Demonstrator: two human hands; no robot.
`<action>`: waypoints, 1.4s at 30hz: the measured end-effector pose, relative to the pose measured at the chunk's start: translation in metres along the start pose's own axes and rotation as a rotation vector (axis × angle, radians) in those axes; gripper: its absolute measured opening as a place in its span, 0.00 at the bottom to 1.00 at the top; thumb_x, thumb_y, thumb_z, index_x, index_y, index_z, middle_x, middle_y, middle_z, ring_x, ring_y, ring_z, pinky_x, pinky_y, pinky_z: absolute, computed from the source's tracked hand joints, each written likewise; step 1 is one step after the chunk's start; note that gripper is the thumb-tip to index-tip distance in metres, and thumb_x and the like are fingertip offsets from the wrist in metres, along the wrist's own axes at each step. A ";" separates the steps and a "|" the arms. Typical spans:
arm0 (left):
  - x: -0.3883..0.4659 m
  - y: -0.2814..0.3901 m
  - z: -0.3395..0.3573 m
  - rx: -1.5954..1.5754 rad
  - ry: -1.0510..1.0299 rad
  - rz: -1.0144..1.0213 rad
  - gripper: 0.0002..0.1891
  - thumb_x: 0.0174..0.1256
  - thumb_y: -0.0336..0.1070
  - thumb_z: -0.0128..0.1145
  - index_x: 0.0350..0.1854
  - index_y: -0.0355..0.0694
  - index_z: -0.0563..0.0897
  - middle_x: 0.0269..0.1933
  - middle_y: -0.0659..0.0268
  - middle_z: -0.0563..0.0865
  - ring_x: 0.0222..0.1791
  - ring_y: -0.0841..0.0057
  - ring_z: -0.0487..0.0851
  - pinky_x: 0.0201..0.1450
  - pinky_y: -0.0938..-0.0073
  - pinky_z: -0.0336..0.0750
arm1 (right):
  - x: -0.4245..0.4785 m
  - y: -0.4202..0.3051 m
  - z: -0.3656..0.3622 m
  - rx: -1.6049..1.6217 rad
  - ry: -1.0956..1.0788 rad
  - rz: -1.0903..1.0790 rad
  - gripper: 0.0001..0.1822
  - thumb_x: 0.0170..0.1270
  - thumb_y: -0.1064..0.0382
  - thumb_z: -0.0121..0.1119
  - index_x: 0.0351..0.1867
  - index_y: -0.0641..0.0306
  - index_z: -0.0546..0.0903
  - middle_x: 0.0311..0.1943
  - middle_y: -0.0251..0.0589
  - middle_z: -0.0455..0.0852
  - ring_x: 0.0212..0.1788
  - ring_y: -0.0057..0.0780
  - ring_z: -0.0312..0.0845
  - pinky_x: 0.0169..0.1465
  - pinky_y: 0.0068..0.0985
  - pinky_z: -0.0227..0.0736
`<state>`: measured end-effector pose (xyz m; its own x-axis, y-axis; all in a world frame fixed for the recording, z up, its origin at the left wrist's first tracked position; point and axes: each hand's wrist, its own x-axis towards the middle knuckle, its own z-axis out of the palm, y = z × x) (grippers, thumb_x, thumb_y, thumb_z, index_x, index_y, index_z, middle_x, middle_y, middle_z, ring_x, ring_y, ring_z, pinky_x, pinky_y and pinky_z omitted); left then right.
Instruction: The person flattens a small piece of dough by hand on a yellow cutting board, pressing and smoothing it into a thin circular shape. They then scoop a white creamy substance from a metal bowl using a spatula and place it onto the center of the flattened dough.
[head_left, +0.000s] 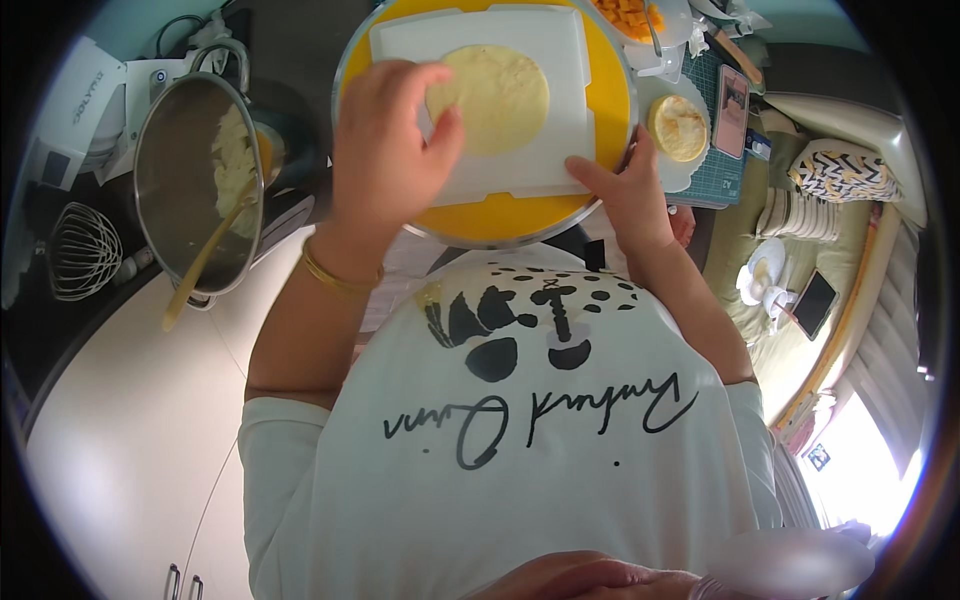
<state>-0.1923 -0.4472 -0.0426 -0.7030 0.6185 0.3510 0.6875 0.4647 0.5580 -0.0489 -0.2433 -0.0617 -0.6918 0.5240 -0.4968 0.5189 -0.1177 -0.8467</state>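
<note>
My left hand, with a gold bracelet at the wrist, is over the left edge of a pale yellow crepe-like round. Its thumb and forefinger are apart, with nothing seen between them. The round lies flat on a white rectangular tray, which rests on a round yellow board with a metal rim. At the tray's lower right corner is my right hand: the thumb presses on the tray, and the fingers are at the board's rim, partly hidden.
Left: a steel mixing bowl with cream and a yellow spatula, a wire whisk. Right: a round pastry on a scalloped white plate, a cutting mat, a phone, diced orange fruit in a bowl.
</note>
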 end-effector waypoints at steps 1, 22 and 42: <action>0.007 -0.007 -0.002 0.059 0.008 -0.014 0.15 0.56 0.34 0.67 0.47 0.39 0.83 0.46 0.57 0.85 0.46 0.59 0.82 0.52 0.62 0.76 | -0.001 -0.001 0.000 -0.005 0.007 0.001 0.45 0.51 0.66 0.76 0.65 0.80 0.60 0.52 0.52 0.79 0.53 0.34 0.80 0.55 0.26 0.79; 0.047 -0.006 0.018 0.266 -0.191 -0.278 0.10 0.62 0.39 0.62 0.39 0.38 0.85 0.37 0.62 0.89 0.36 0.65 0.86 0.42 0.67 0.79 | -0.002 -0.001 -0.003 -0.032 -0.011 0.009 0.47 0.50 0.62 0.77 0.66 0.80 0.59 0.54 0.53 0.78 0.55 0.35 0.79 0.57 0.27 0.77; 0.052 0.023 -0.012 -0.289 -0.409 -0.338 0.07 0.66 0.34 0.64 0.41 0.36 0.84 0.32 0.70 0.86 0.31 0.83 0.79 0.37 0.80 0.75 | 0.001 0.003 -0.004 -0.048 -0.043 -0.019 0.43 0.55 0.63 0.75 0.66 0.74 0.61 0.53 0.51 0.77 0.55 0.35 0.77 0.58 0.28 0.76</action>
<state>-0.2151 -0.4119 -0.0023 -0.7077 0.6865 -0.1671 0.3202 0.5225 0.7902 -0.0455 -0.2397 -0.0639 -0.7221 0.4884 -0.4898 0.5284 -0.0675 -0.8463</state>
